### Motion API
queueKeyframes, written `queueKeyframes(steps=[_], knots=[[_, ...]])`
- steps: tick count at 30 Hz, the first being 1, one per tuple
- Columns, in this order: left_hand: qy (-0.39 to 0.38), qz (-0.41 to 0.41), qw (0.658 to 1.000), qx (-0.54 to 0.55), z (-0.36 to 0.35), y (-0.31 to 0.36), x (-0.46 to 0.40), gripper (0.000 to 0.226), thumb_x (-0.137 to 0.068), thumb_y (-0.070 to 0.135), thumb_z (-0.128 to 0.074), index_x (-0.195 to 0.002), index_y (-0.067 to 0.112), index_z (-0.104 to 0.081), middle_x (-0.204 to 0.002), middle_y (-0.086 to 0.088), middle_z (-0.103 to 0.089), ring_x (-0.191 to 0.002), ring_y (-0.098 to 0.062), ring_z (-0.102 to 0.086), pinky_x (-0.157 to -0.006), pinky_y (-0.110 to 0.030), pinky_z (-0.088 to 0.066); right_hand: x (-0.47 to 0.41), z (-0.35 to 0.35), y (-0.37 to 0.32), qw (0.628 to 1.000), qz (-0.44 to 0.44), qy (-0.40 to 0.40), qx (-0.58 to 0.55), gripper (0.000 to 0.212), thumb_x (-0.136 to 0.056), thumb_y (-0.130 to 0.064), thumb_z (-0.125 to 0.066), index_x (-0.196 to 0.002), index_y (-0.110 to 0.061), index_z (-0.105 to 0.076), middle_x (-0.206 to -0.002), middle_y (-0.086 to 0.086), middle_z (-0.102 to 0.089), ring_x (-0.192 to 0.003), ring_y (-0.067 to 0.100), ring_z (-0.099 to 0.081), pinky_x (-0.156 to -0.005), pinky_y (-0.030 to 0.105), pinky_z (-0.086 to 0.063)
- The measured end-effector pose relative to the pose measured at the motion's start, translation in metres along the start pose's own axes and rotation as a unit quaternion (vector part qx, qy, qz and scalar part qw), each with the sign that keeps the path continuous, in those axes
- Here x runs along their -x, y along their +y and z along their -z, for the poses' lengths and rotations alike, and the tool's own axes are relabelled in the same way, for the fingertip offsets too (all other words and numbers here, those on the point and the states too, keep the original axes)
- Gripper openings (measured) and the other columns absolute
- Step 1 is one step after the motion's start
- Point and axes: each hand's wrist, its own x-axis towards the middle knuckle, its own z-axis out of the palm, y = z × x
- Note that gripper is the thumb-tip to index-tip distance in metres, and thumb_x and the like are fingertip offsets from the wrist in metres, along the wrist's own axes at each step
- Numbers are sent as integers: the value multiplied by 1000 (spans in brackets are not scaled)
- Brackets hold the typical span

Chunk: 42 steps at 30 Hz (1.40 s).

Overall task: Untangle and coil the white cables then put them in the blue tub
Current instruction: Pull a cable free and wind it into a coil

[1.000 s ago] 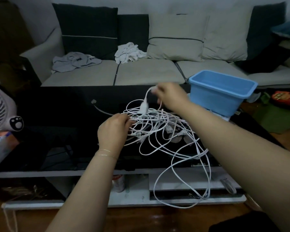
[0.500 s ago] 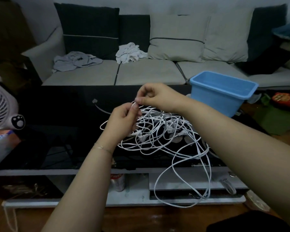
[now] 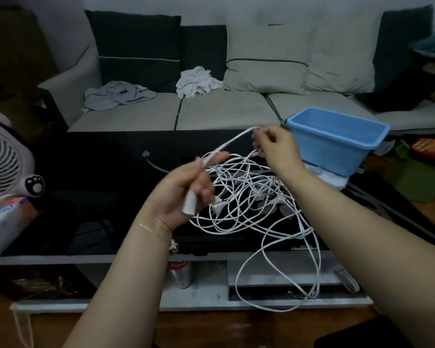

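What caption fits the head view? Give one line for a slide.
Left hand grips a white cable end, right hand pinches the strand, tangled white cables beside the blue tub.

The fan (image 3: 3, 156) is running off the left edge. The right hand (image 3: 274, 146) is hiding where it is pinching the white cables (image 3: 249, 197), whose crossings are too tangled to trace.

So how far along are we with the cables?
Early. Nothing looks coiled, and the blue tub shows no cable inside. In hand: the left hand grips one plug end while the right hand pinches that strand taut. Left: the white cables lie tangled on the table.
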Motion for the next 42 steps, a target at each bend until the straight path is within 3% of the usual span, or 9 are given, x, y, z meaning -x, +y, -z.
queueKeyframes(steps=[6, 9, 12, 16, 21, 26, 32, 37, 42], knots=[[-135, 2, 990, -31, 2, -5, -4, 13, -87, 24, -62, -94, 14, -64, -67, 6, -55, -58, -7, -51, -60, -22, -49, 12, -6, -22, 981, 81, -133, 112, 26, -96, -36, -49, -94, -25, -73, -61, -22, -60, -65, -5, -55, -64, 23, -45], [-86, 3, 996, 21, 6, 1, -6, 37, -94, 34, -39, -94, 12, -69, -48, 11, -28, -44, -2, -25, -43, -14, -33, 18, 0, -7, 993, -44, -109, -8, 23, -97, -31, -50, -89, -20, -69, -45, -21, -52, -46, -5, -47, -53, 18, -37], [-26, 2, 998, 54, 6, 0, -7, 45, -96, 33, -33, -89, 13, -72, -46, 11, -34, -41, -1, -30, -40, -13, -32, 36, 3, 10, 989, -55, -97, 100, 25, -95, -42, -50, -80, -26, -62, -60, -10, -58, -57, 6, -52, -63, 27, -41], [28, 21, 999, 27, 0, -5, -8, 36, -88, 21, -42, -92, 11, -76, -85, 1, -72, -62, -6, -63, -57, -18, -54, 80, 4, 9, 954, 50, -133, 264, 21, -96, -46, -43, -93, -30, -57, -70, -4, -61, -70, 19, -56, -59, 31, -37], [45, 5, 996, 78, -13, -17, -13, 30, -96, 16, -37, -101, 6, -65, -89, -3, -73, -67, -10, -67, -59, -18, -55, 106, -4, 8, 920, 128, -187, 320, 27, -99, -36, -39, -118, -27, -56, -111, -1, -64, -101, 24, -59, -74, 34, -47], [110, -74, 986, -97, -8, -26, -21, 33, -104, 16, -28, -94, 4, -57, -121, -18, -63, -110, -28, -64, -91, -35, -54, 119, -2, 9, 926, 132, -257, 242, 24, -98, -37, -42, -116, -29, -55, -99, -6, -65, -92, 20, -59, -67, 31, -42], [110, -84, 865, -482, -19, -40, -21, 30, -103, 14, -32, -95, 8, -61, -98, 0, -68, -79, -7, -69, -77, -24, -55, 119, 4, 10, 925, 117, -262, 249, 19, -91, -48, -50, -93, -29, -47, -65, -11, -51, -65, 12, -50, -53, 27, -33], [66, -21, 614, -786, -22, -43, -15, 25, -98, 19, -39, -75, 28, -43, -76, 9, -56, -71, -16, -54, -58, -29, -34, 111, 10, 16, 908, 138, -220, 329, 16, -95, -34, -45, -106, -23, -45, -96, 1, -63, -88, 27, -59, -64, 35, -42], [53, 34, 675, -736, -30, -44, -15, 39, -100, 42, -32, -86, 25, -64, -66, 8, -52, -65, -6, -50, -62, -30, -37, 99, 17, 15, 919, 148, -96, 352, 15, -91, -26, -47, -104, -18, -46, -95, 2, -64, -88, 28, -56, -59, 33, -30]])
